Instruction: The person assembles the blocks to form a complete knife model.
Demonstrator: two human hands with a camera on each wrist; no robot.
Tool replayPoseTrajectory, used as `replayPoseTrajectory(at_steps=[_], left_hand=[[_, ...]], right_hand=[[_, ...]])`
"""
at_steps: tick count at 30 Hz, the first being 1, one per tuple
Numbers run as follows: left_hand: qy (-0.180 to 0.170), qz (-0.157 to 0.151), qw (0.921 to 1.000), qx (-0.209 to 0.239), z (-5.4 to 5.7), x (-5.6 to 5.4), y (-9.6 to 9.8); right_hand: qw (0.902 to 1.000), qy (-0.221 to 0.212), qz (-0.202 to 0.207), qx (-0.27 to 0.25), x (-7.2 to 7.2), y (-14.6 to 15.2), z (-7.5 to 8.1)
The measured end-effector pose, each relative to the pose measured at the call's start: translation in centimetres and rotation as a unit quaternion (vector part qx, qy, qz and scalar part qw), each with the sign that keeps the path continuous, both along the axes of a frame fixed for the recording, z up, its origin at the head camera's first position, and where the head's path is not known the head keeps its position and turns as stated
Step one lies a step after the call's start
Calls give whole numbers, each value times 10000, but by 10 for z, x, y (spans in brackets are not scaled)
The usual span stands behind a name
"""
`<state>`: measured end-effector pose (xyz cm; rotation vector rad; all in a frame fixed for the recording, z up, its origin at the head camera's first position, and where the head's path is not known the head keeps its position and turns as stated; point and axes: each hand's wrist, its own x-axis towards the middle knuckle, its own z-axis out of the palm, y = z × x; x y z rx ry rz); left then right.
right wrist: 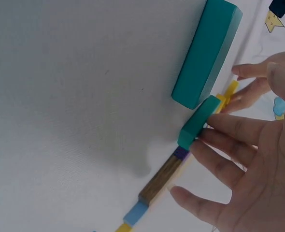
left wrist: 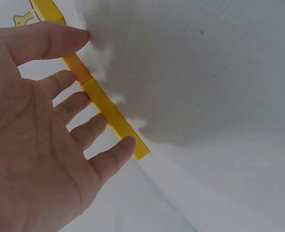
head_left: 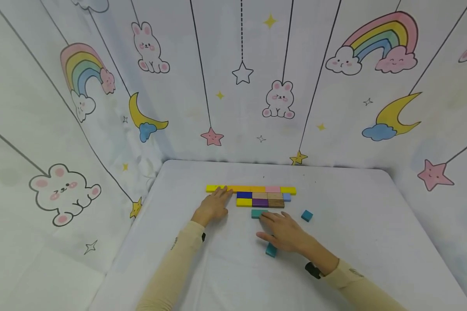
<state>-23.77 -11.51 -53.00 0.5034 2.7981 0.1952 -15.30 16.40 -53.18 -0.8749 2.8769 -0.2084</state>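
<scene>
My left hand (head_left: 215, 206) touches a long row of yellow and orange blocks; in the left wrist view its spread fingertips meet the yellow block (left wrist: 113, 116) at the row's end, the thumb apart. Fingertips of my right hand (head_left: 286, 231) touch a teal block (head_left: 257, 214), the thumb spread away from it. A second teal block (head_left: 271, 250) lies under the right thumb side, partly hidden, and seems large in the right wrist view. Just beyond the touched block sit a yellow block (head_left: 244, 202), a purple block (head_left: 260, 202) and a brown wooden block (head_left: 276, 203), side by side.
A blue-teal block (head_left: 306, 216) lies apart on the right. Between the rows are a dark blue block (head_left: 244, 195), natural wood blocks and a light blue block (head_left: 286, 197). The long row includes a pink block (head_left: 273, 189). A patterned curtain (head_left: 241, 112) rises behind the white table (head_left: 358, 242).
</scene>
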Motion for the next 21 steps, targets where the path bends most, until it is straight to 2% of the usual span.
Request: replayPoseTrajectory(at_steps=[21], left_hand=[[-75, 89, 9999, 35, 1, 0, 0]], right_hand=[[9998, 9, 74, 200, -8, -27, 3]])
